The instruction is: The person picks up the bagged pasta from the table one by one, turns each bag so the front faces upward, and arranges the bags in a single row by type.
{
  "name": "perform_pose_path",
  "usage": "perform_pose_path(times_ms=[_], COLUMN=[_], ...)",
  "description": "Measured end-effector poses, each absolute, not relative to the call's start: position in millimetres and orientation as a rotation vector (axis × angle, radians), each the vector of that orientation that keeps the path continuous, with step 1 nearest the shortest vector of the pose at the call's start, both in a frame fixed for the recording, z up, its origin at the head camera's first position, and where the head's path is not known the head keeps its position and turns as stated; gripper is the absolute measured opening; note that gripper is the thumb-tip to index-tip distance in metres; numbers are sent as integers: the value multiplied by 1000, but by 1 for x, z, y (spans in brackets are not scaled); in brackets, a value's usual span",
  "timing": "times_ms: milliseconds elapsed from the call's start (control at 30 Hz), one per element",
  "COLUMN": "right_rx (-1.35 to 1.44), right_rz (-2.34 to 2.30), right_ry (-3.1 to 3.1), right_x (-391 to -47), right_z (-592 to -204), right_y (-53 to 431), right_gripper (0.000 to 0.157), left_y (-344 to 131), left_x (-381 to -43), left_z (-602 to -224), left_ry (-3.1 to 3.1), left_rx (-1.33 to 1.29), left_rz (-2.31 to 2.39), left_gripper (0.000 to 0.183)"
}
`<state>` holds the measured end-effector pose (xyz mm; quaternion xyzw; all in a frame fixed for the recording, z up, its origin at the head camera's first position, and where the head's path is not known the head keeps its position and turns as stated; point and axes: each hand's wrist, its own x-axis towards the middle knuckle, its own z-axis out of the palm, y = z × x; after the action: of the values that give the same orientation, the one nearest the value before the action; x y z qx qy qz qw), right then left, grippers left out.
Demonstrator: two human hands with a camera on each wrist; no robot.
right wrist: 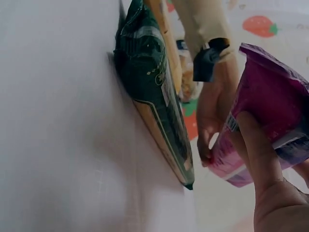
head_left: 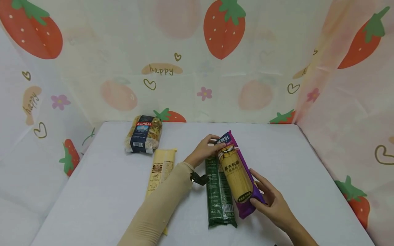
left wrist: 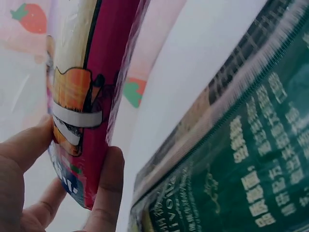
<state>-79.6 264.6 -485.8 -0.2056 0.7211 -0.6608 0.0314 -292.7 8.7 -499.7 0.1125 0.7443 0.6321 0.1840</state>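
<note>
A purple packet of spaghetti (head_left: pixel 236 172) is held tilted between both hands, raised off the table in the right wrist view. The left hand (head_left: pixel 205 150) pinches its far end between thumb and fingers, as the left wrist view (left wrist: pixel 84 111) of the packet also shows. The right hand (head_left: pixel 274 201) grips its near right end, thumb on the front and fingers along the side. Just left of it lies a green packet (head_left: pixel 217 198) on the table, its top partly hidden by the left hand.
On the white table (head_left: pixel 307 171) a yellow packet (head_left: pixel 160 171) lies left of the green one, partly covered by the left forearm. A bag of Agnesi pasta (head_left: pixel 143 134) sits at the back left. A strawberry-print curtain (head_left: pixel 191 92) surrounds the table's back and sides.
</note>
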Motion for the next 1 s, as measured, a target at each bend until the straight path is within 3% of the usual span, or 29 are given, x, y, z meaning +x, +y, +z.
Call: perform_pose_path(times_ms=[267, 667, 1000], right_rx=[-657, -489, -453], right_rz=[-2088, -1994, -1805], right_ry=[2146, 2298, 2344], right_x=[-77, -76, -83], right_z=[-487, -488, -490], right_y=[263, 266, 272], right_gripper=[75, 70, 89], left_y=[-3, -11, 5], left_x=[-292, -297, -291], left_z=[-487, -482, -490], left_ry=[1917, 1767, 1902], left_rx=[411, 335, 325], left_rz=[1726, 1769, 1855], left_gripper=[53, 71, 71])
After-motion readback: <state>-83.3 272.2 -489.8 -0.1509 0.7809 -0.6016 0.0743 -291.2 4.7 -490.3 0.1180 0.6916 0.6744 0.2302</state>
